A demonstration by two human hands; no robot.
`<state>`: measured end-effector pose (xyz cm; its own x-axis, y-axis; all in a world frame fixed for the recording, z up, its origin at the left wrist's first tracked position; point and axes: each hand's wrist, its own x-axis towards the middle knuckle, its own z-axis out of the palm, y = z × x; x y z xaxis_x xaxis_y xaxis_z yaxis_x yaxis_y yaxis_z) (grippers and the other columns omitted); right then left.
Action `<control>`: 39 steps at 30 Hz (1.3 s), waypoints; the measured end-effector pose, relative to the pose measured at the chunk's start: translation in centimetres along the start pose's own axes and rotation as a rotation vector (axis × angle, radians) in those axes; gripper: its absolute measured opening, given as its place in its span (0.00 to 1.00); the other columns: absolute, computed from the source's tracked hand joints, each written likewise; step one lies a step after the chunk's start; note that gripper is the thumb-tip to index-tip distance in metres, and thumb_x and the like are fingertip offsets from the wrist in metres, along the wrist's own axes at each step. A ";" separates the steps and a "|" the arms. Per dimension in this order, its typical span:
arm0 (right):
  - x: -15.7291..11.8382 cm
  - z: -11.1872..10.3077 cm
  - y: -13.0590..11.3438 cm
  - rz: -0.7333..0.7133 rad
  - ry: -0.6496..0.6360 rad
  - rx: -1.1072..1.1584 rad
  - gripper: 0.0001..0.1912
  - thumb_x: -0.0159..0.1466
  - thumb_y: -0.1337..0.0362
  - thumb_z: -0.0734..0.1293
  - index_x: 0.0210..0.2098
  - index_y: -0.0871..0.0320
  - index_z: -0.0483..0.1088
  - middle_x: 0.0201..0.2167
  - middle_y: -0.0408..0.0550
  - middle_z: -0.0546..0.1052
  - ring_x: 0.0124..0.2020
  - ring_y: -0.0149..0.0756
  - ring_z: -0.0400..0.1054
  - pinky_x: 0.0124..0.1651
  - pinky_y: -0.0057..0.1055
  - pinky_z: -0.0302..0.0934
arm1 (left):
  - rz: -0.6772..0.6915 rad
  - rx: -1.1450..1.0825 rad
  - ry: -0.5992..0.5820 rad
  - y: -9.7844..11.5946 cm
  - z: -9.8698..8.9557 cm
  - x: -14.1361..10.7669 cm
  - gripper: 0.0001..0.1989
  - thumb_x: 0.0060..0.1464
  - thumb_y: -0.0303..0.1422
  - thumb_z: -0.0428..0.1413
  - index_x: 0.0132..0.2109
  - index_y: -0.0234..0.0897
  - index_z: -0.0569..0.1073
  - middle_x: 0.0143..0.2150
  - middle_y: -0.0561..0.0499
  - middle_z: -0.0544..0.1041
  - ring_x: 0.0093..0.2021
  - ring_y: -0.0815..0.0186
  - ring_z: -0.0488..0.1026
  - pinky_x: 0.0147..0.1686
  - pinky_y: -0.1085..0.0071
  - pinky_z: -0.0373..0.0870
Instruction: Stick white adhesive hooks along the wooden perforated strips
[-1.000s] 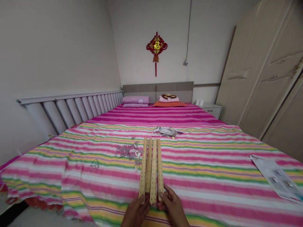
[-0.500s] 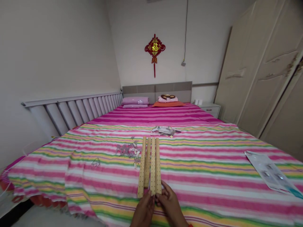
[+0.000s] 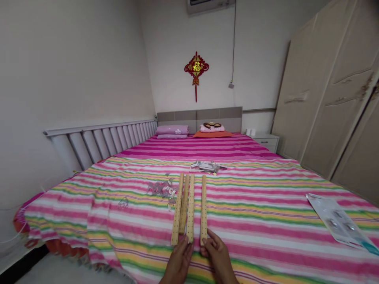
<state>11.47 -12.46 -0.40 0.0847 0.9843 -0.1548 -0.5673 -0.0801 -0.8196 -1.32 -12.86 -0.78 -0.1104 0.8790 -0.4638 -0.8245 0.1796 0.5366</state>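
Several pale wooden strips with rows of small holes lie lengthwise on the striped bedsheet. My right hand (image 3: 217, 254) pinches the near end of the rightmost perforated wooden strip (image 3: 204, 209), which lies apart from the others. At the near end of another perforated wooden strip (image 3: 191, 209), my left hand (image 3: 179, 256) has its fingers closed around the tip. Left of that are a thinner wooden strip (image 3: 184, 209) and an outer perforated strip (image 3: 177, 213), close together and touched by neither hand.
Small grey and pale loose pieces (image 3: 162, 189) lie left of the strips. Beyond them is a clear plastic packet (image 3: 207, 166). A blister pack (image 3: 337, 221) rests at the right. Purple bedding (image 3: 172, 129) and a white nightstand (image 3: 265, 140) stand farther back.
My right hand has moved right with the rightmost strip, opening a gap to the strip in my left hand. My left hand has shifted slightly left. The view has tilted up a little.
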 end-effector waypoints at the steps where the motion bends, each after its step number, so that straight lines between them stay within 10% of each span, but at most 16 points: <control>1: 0.0 -0.2 -0.2 -0.002 -0.001 -0.009 0.36 0.39 0.55 0.79 0.44 0.64 0.70 0.18 0.38 0.73 0.17 0.30 0.68 0.24 0.27 0.63 | -0.001 -0.014 -0.016 0.0 0.1 -0.1 0.07 0.51 0.18 0.57 0.33 0.34 0.72 0.33 0.49 0.79 0.38 0.65 0.79 0.47 0.72 0.75; 17: -1.7 -2.0 -1.3 0.071 0.001 -0.147 0.36 0.44 0.50 0.77 0.46 0.63 0.68 0.15 0.41 0.74 0.11 0.29 0.64 0.13 0.22 0.54 | 0.021 -0.037 -0.002 -0.1 1.8 -1.0 0.11 0.51 0.14 0.56 0.28 0.33 0.72 0.27 0.50 0.78 0.32 0.68 0.79 0.46 0.71 0.76; 25: -1.9 -2.8 -0.8 -0.006 0.018 -0.211 0.30 0.45 0.44 0.73 0.38 0.61 0.72 0.21 0.42 0.76 0.11 0.25 0.61 0.13 0.23 0.53 | -0.258 0.353 -0.345 2.9 -1.2 -4.1 0.09 0.41 0.27 0.67 0.31 0.28 0.76 0.31 0.46 0.79 0.33 0.67 0.78 0.39 0.76 0.72; 32: -2.4 -3.1 -0.9 0.002 -0.002 -0.240 0.26 0.48 0.40 0.70 0.24 0.60 0.71 0.14 0.39 0.70 0.12 0.25 0.60 0.15 0.22 0.53 | -0.066 0.537 -0.002 5.9 -4.4 -4.7 0.21 0.30 0.41 0.71 0.29 0.32 0.73 0.27 0.51 0.78 0.25 0.74 0.73 0.26 0.81 0.65; 39: -2.5 -4.1 -0.5 0.038 -0.012 -0.138 0.30 0.44 0.38 0.71 0.30 0.60 0.72 0.16 0.40 0.72 0.12 0.25 0.62 0.14 0.20 0.51 | 0.016 0.812 -0.114 2.7 -6.4 -4.0 0.27 0.26 0.51 0.68 0.27 0.33 0.73 0.24 0.53 0.74 0.21 0.75 0.66 0.21 0.79 0.57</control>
<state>14.86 -15.49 -1.84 0.0553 0.9818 -0.1815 -0.4522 -0.1374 -0.8813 -6.67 -18.70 -2.01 -0.0256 0.9157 -0.4011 -0.1595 0.3923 0.9059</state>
